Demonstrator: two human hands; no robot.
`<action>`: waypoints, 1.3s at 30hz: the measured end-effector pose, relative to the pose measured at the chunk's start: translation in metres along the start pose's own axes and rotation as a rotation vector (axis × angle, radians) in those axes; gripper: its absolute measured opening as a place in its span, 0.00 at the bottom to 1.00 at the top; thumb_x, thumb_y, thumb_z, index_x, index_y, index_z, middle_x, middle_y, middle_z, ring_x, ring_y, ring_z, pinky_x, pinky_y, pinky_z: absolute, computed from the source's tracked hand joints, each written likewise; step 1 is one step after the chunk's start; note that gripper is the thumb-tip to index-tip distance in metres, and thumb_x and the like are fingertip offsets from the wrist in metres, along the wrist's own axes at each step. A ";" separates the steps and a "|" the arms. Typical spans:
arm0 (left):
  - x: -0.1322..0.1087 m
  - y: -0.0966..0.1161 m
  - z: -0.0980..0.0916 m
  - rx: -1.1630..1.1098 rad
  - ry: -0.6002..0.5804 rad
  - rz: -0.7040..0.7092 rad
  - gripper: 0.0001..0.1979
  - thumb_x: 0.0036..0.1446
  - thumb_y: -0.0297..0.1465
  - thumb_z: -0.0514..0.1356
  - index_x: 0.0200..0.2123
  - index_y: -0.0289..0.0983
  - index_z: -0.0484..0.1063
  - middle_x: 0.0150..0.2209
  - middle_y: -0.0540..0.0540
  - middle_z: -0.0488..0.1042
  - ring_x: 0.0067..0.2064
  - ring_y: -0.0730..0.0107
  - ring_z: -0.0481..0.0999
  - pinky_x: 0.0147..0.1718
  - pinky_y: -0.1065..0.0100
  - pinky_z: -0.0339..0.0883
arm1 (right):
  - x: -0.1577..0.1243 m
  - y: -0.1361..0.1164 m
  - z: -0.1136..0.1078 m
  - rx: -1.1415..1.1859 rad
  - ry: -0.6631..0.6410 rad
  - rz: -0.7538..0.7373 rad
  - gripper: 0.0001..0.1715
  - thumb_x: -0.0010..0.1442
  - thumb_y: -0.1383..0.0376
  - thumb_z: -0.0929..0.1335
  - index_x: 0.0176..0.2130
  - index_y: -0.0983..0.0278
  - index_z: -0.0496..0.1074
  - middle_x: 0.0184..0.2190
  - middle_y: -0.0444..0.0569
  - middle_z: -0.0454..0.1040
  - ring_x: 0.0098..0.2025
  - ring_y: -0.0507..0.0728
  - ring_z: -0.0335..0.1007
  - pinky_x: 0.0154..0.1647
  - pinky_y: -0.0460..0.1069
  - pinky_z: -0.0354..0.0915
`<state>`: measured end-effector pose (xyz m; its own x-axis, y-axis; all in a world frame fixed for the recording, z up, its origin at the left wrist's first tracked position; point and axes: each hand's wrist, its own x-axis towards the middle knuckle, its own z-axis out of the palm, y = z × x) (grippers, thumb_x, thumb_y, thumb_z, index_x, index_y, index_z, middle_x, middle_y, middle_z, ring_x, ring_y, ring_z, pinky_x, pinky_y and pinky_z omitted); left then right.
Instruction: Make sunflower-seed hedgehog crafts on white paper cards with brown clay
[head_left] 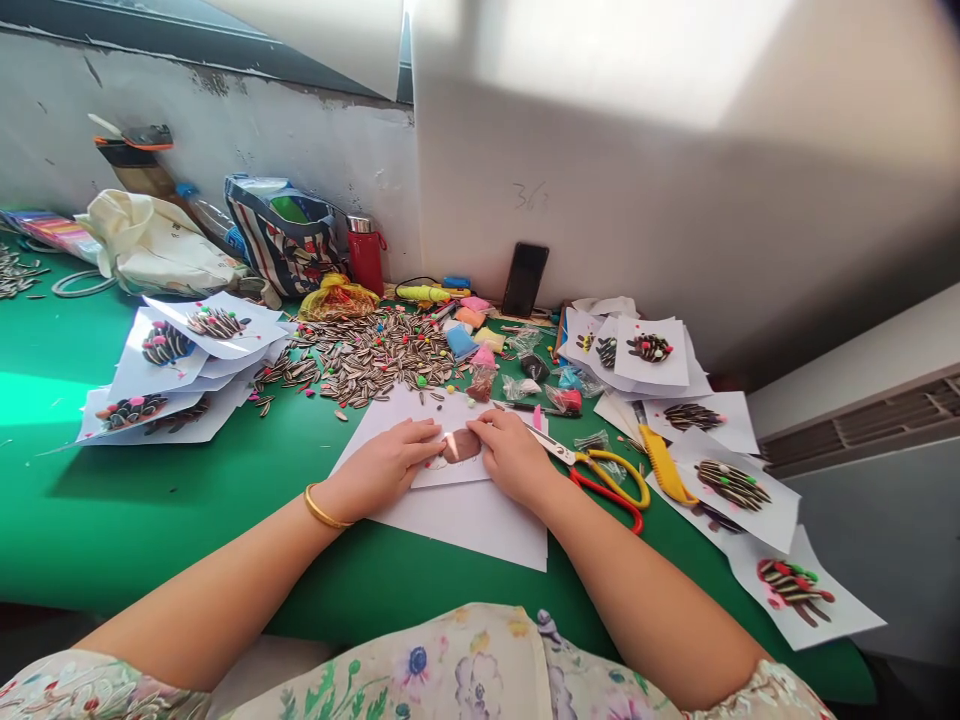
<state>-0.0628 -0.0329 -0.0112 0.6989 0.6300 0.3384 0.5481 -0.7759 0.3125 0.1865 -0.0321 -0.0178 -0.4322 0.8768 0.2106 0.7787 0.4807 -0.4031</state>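
A small white card [442,479] bears a flattened brown clay patch [461,446], shiny on its upper part. It rests on white paper sheets [480,525]. My left hand [390,462], with a gold bangle at the wrist, lies on the card with fingers stretched toward the patch's left edge. My right hand [517,455] has its fingers bent and pressed at the patch's right edge; its fingertips partly cover the clay. Scissors [600,475] with yellow and red handles lie beside my right hand. Behind the card is a heap of striped sunflower seeds [375,360].
Stacked seed-decorated cards [187,350] lie at left, more decorated cards [731,485] at right. A yellow utility knife [664,462] rests among those at right. Coloured clay packets [487,340], a phone [526,280], a red flask [365,255] and bags [285,235] line the back.
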 end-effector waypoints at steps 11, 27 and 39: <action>-0.003 -0.004 0.003 -0.012 0.003 -0.054 0.21 0.63 0.22 0.51 0.57 0.39 0.71 0.58 0.40 0.72 0.61 0.60 0.69 0.61 0.55 0.66 | -0.003 -0.004 -0.001 0.029 0.033 -0.046 0.30 0.56 0.77 0.62 0.56 0.62 0.72 0.51 0.54 0.70 0.52 0.60 0.63 0.55 0.55 0.63; 0.002 -0.004 0.008 0.036 -0.026 -0.084 0.20 0.63 0.23 0.52 0.54 0.40 0.73 0.57 0.40 0.71 0.58 0.57 0.70 0.59 0.53 0.66 | 0.001 0.004 0.009 0.109 0.063 -0.063 0.29 0.56 0.77 0.62 0.55 0.64 0.72 0.50 0.56 0.71 0.52 0.62 0.64 0.56 0.58 0.64; 0.012 0.001 0.005 0.072 -0.061 -0.124 0.19 0.61 0.21 0.51 0.51 0.41 0.74 0.50 0.42 0.72 0.51 0.59 0.71 0.53 0.57 0.66 | 0.002 0.001 0.007 0.109 0.027 -0.042 0.28 0.56 0.78 0.63 0.53 0.62 0.74 0.48 0.53 0.71 0.50 0.60 0.64 0.55 0.56 0.64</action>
<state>-0.0515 -0.0268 -0.0117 0.6494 0.7196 0.2458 0.6618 -0.6940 0.2835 0.1830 -0.0298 -0.0240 -0.4500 0.8565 0.2528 0.7053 0.5145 -0.4877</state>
